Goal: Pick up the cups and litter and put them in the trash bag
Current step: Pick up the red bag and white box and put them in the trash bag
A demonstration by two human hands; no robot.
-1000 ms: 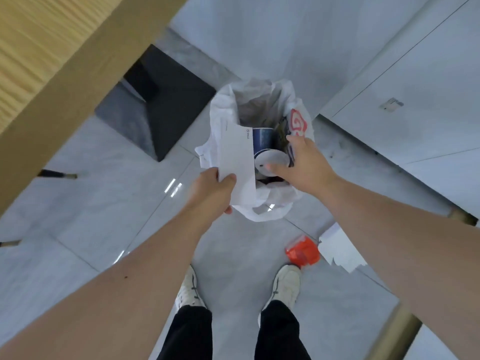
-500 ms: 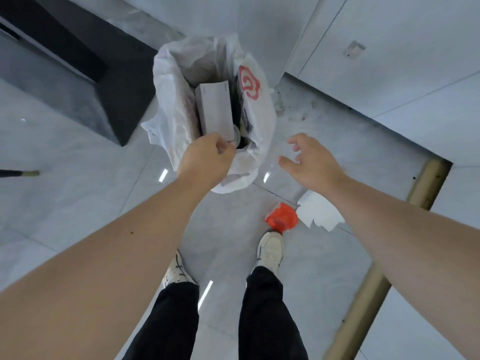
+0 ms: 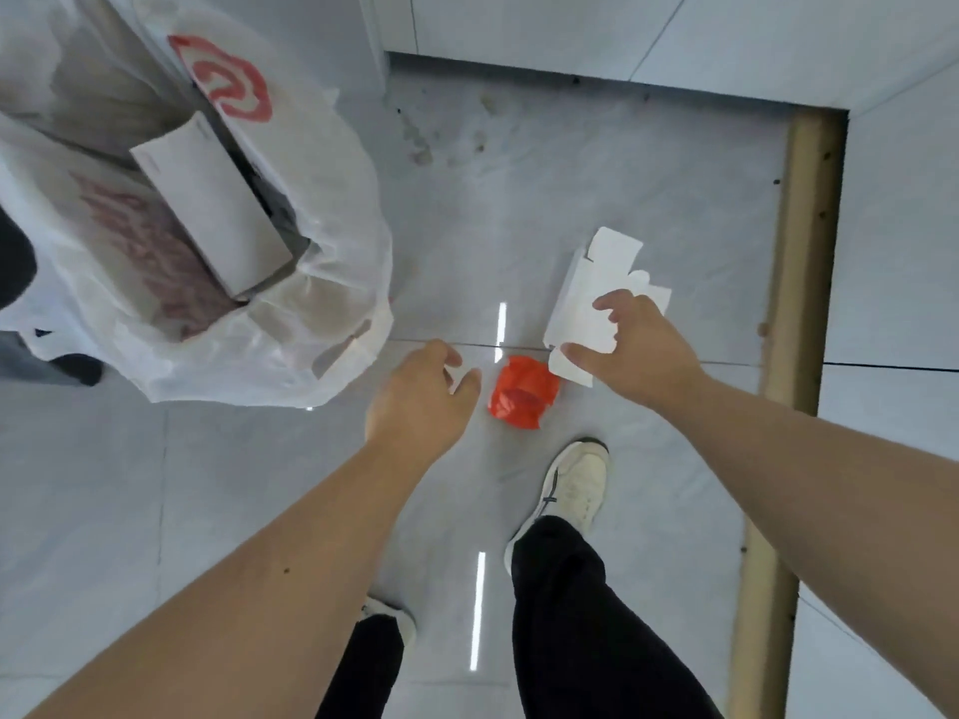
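Observation:
The white trash bag (image 3: 332, 210) with a red logo stands open at the upper left, and a white box (image 3: 207, 199) sticks out of its mouth. On the grey floor lie a crumpled red wrapper (image 3: 521, 391) and a flattened white carton (image 3: 591, 298). My right hand (image 3: 630, 350) hovers over the carton's near edge with fingers spread, thumb and index finger at the carton. My left hand (image 3: 420, 402) is open and empty, just left of the red wrapper, below the bag's rim.
My two feet in white shoes (image 3: 573, 485) stand just below the litter. A brass-coloured strip (image 3: 794, 324) runs along the floor at the right, against white cabinet panels (image 3: 903, 241). A dark object (image 3: 15, 262) sits behind the bag at the far left.
My left hand let go of the white box, which now stays in the bag, and moved down toward the red wrapper. My right hand dropped onto the white carton. The view tilted toward the floor.

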